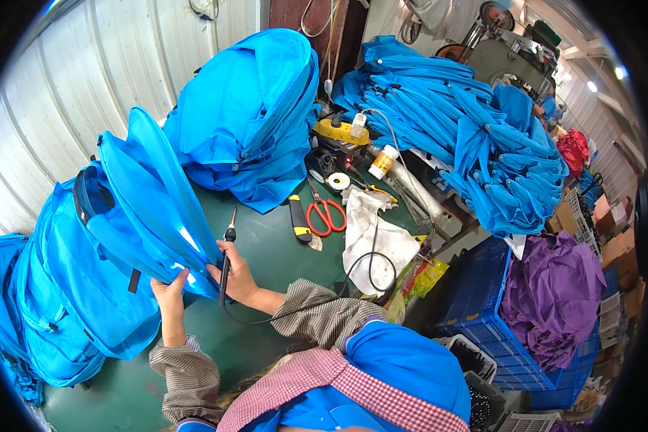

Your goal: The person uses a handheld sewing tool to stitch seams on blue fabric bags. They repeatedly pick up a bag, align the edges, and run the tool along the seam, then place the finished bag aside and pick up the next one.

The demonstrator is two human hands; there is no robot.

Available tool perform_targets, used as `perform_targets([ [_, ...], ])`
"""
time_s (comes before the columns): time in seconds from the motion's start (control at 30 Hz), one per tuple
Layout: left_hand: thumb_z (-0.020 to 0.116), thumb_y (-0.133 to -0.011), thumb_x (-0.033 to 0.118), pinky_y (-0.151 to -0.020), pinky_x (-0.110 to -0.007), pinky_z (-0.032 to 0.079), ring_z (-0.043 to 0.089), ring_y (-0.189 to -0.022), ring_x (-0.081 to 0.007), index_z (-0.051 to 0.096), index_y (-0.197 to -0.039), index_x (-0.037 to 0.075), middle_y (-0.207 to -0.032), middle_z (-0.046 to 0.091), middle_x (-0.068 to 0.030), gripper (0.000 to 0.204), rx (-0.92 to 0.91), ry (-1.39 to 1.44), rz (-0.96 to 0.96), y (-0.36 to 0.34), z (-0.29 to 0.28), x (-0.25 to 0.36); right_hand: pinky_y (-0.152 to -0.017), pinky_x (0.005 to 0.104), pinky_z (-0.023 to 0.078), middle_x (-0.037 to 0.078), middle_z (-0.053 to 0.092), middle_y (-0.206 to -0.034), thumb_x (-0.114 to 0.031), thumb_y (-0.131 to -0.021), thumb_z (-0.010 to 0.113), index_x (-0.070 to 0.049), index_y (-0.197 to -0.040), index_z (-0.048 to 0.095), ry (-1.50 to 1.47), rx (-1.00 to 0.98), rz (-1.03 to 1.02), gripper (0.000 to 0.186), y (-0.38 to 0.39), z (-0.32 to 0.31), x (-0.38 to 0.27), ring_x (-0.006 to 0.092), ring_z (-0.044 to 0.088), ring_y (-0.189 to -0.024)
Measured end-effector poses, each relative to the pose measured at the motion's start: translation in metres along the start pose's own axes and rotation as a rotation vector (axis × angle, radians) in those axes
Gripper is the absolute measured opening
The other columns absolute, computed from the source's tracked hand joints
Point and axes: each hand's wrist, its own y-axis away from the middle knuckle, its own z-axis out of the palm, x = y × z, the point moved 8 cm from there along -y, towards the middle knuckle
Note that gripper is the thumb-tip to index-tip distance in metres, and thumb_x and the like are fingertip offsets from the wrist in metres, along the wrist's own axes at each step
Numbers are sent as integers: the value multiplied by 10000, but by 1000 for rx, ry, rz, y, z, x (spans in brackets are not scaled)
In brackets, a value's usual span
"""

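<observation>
My left hand (170,291) pinches the lower edge of a bright blue fabric piece (147,194), thumb on the near side and the other fingers hidden by the cloth. The piece has curved, stiff-looking rims and stands up, leaning left. My right hand (239,277) is closed round a soldering iron (230,235) with a black handle, its metal tip pointing up and away from the cloth. Fingertips of that same hand touch the fabric's edge. From the handle a black cord (317,309) runs right, across my sleeve.
On the green table (266,248) lie red-handled scissors (326,217), a yellow-black utility knife (299,218), a white rag (374,248) and a white bottle (384,162). Blue fabric piles (241,115) stand behind and at the right. A blue crate (482,295) holds purple fabric (554,295).
</observation>
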Motion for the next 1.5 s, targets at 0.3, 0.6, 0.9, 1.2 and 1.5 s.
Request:
perform_targets([
  [0.3,606,-725,-15,-649,-252,444,556,-720,-103,598,-923,13,-843,620,-12,200,8,-104,2,-8,6,8,-700,304,451,128,538,-907,-97,-779,734,-33,-1219,421,39,47,30,544,-2,-5,6,190,536,-747],
  [0.6,562,-730,26,-907,-355,464,592,-1021,-256,502,-1216,-63,-1139,601,-143,497,232,94,-64,-14,15,-16,-842,358,445,175,521,-1064,-106,-790,655,37,-1267,383,160,90,-91,567,-3,7,19,244,536,-978],
  [0.9,800,-682,52,-762,-285,514,629,-840,-127,643,-1052,2,-967,684,-64,405,-52,9,-90,-10,54,28,-912,359,409,177,524,-1116,-65,-772,701,41,-1257,396,189,55,-172,582,-12,-7,-12,273,532,-1037],
  [1.2,784,-677,66,-788,-305,519,645,-863,-159,629,-1035,-7,-975,684,-103,397,4,-6,-156,-6,42,29,-758,380,477,179,583,-997,-72,-754,681,7,-1242,384,278,-1,-229,577,-13,14,-26,322,617,-855],
  [1.5,778,-685,60,-714,-267,520,637,-786,-124,647,-969,-12,-903,689,-71,322,39,-2,-133,-4,39,29,-814,371,467,199,586,-1061,-46,-790,663,17,-1254,365,217,-59,-183,555,-11,14,-25,316,613,-938],
])
